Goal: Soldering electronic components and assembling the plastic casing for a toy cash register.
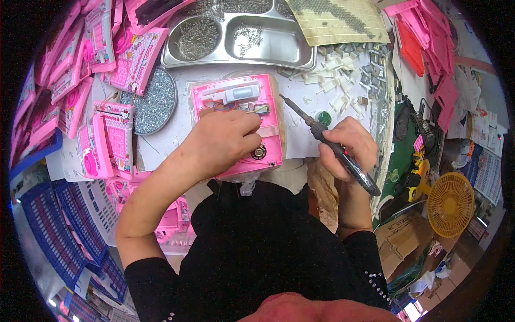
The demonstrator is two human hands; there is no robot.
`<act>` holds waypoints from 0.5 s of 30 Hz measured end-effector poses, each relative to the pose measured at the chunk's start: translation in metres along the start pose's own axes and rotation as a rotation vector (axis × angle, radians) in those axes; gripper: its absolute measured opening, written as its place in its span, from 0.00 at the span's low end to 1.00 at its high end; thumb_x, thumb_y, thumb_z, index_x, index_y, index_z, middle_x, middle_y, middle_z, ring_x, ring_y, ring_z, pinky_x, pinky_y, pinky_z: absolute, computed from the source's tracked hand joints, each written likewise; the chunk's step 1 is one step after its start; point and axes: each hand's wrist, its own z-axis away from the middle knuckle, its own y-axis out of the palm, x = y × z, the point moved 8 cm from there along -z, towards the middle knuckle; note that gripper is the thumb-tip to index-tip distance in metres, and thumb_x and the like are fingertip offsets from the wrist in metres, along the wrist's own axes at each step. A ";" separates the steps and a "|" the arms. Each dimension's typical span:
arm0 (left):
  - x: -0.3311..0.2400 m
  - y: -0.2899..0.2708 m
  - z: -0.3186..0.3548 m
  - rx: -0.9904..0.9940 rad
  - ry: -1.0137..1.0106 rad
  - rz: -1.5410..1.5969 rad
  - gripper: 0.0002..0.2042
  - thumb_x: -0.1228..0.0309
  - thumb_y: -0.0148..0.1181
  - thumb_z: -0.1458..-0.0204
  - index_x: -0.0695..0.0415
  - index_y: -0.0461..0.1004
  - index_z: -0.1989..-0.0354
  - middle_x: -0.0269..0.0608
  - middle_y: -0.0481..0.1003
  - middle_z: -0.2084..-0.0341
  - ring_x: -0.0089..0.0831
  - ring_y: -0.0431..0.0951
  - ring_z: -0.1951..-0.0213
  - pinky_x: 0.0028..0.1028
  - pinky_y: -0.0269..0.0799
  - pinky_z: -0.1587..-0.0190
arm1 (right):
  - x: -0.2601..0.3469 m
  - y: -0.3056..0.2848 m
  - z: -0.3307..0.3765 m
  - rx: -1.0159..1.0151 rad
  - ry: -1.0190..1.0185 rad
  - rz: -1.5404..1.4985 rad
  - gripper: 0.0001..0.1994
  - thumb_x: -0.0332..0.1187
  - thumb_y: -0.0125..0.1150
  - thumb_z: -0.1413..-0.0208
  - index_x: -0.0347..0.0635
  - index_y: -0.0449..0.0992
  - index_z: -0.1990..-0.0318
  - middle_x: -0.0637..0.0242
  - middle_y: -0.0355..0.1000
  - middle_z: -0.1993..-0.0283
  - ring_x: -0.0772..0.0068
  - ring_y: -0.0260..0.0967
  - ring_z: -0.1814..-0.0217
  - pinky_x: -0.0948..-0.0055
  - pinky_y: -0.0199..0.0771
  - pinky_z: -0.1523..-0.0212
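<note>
A pink plastic housing (pixel 274 140) lies open-side up in front of me, with wires, a grey-white block (pixel 242 93), a small metal part (pixel 262 109) and a round black speaker (pixel 259 152) inside. My left hand (pixel 228 138) rests over its middle, fingers curled inward. Whatever the fingertips hold, if anything, is hidden. To the right of the housing, my right hand (pixel 348 147) grips the dark handle of a powered screwdriver (pixel 343 154). Its thin tip points up and left, beside the housing's right edge and apart from it.
A steel compartment tray (pixel 308 58) of small screws stands at the back, left of a yellowish sheet (pixel 340 21) bearing small metal parts. A round dish (pixel 171 102) of screws sits left. White plastic pieces (pixel 335 78) lie right; pink casings (pixel 112 134) crowd the left. A yellow fan (pixel 450 204) stands far right.
</note>
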 end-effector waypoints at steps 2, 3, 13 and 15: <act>0.003 0.001 0.001 -0.043 -0.016 0.071 0.06 0.70 0.60 0.51 0.56 0.76 0.66 0.39 0.73 0.64 0.39 0.79 0.60 0.38 0.76 0.62 | -0.001 -0.004 0.004 -0.012 0.023 0.007 0.13 0.21 0.70 0.54 0.33 0.77 0.59 0.62 0.71 0.75 0.67 0.68 0.75 0.71 0.62 0.75; 0.003 0.002 0.001 -0.035 -0.018 0.096 0.06 0.70 0.60 0.50 0.56 0.76 0.65 0.39 0.74 0.63 0.40 0.80 0.59 0.38 0.77 0.61 | -0.002 -0.005 0.005 -0.016 0.033 0.006 0.13 0.21 0.70 0.54 0.33 0.77 0.59 0.62 0.71 0.75 0.67 0.67 0.76 0.71 0.62 0.75; 0.007 0.005 -0.001 0.081 -0.036 0.101 0.06 0.71 0.62 0.49 0.55 0.78 0.62 0.39 0.75 0.61 0.40 0.80 0.57 0.39 0.77 0.59 | -0.003 -0.001 0.004 -0.026 0.015 -0.009 0.13 0.22 0.70 0.54 0.33 0.77 0.59 0.62 0.70 0.75 0.68 0.66 0.76 0.72 0.60 0.75; 0.011 0.002 0.001 -0.003 -0.083 0.210 0.06 0.73 0.63 0.49 0.57 0.78 0.62 0.40 0.76 0.61 0.40 0.80 0.58 0.38 0.76 0.60 | -0.004 -0.001 0.006 -0.024 0.023 -0.013 0.14 0.23 0.71 0.54 0.32 0.77 0.58 0.60 0.71 0.73 0.68 0.67 0.74 0.72 0.61 0.73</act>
